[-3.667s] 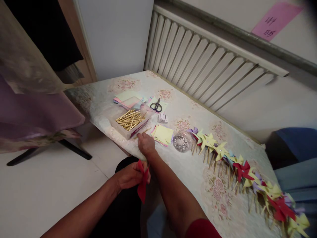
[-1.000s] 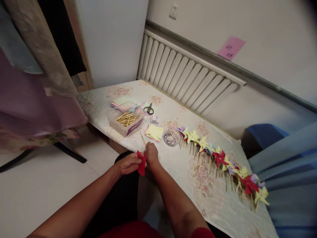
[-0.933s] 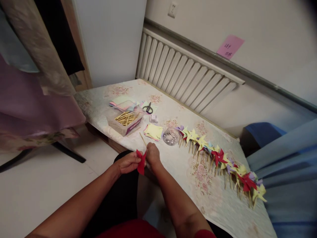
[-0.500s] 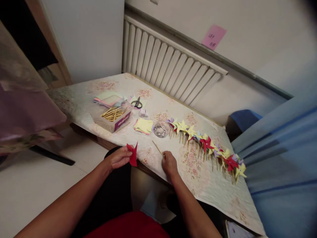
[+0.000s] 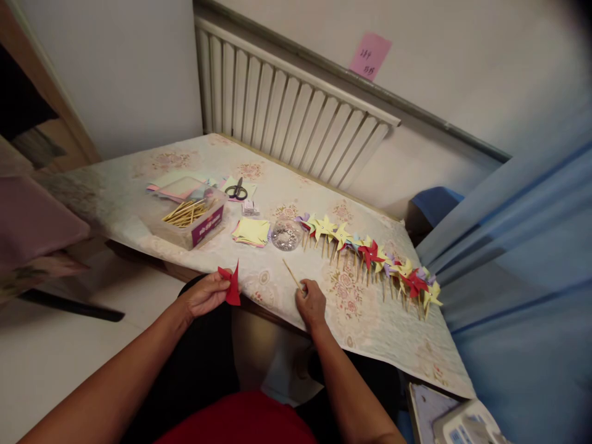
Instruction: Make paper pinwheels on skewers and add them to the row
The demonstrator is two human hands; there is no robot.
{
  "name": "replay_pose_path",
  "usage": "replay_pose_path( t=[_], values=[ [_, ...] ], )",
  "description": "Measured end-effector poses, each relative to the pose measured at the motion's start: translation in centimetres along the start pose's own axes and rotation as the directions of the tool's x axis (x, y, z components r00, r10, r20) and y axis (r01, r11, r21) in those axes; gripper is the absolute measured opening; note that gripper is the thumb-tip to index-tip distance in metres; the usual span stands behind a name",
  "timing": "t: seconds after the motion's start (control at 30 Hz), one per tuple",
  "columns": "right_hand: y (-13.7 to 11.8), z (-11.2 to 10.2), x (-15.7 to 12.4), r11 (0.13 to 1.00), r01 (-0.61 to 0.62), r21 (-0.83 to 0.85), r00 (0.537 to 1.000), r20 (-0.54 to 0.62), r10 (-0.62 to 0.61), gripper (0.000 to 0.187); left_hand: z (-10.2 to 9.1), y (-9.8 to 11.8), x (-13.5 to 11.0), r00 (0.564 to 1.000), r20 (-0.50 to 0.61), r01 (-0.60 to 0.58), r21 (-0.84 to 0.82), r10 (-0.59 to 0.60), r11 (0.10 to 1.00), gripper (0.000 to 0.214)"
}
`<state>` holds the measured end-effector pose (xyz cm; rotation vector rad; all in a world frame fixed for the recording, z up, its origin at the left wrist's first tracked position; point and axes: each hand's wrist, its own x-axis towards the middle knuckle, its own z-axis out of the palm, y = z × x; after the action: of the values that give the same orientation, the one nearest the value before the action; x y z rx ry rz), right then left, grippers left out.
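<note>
The left hand (image 5: 206, 296) is pinching a folded piece of red paper (image 5: 234, 287) between thumb and fingers, while the right hand (image 5: 312, 305) is gripping one end of a thin stick (image 5: 292, 275), its fingers curled closed. The stick's long axis is slanting from those fingers toward the far left; its free end is pointing past the paper, which is lying to its left, well apart. Both hands are working at the near edge of a flowered tablecloth (image 5: 388, 336). Beyond the hands, a row of pinwheels (image 5: 370, 253) is stretching rightward, a radiator (image 5: 289, 114) is lining the far wall, and a blue curtain (image 5: 509, 277) is hanging at right.
</note>
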<state>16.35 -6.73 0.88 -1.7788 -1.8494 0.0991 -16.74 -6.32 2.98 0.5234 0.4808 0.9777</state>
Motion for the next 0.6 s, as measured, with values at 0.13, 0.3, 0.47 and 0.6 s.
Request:
replay_pose_path(
  t=[0.13, 0.3, 0.47, 0.6],
  values=[
    [-0.08, 0.00, -0.05, 1.000, 0.009, -0.003, 1.000, -0.018, -0.009, 0.021, -0.16, -0.04, 0.12, 0.999, -0.039, -0.002, 0.007, 0.003, 1.000, 0.028],
    [-0.19, 0.12, -0.24, 0.999, 0.009, -0.031, 1.000, -0.022, -0.010, 0.018, 0.39, 0.26, 0.02, 0.999, -0.035, -0.005, 0.014, 0.005, 1.000, 0.029],
    [-0.09, 0.40, -0.28, 0.999, 0.030, -0.028, 0.998, -0.057, -0.031, 0.015, 0.75, 0.50, -0.01, 0.999, -0.036, 0.001, 0.009, 0.000, 1.000, 0.027],
    [0.13, 0.72, -0.29, 0.998, 0.062, -0.014, 0.993, -0.105, -0.063, 0.012, 0.60, 0.53, 0.06, 0.999, -0.045, 0.009, 0.014, -0.008, 1.000, 0.028]
  ],
)
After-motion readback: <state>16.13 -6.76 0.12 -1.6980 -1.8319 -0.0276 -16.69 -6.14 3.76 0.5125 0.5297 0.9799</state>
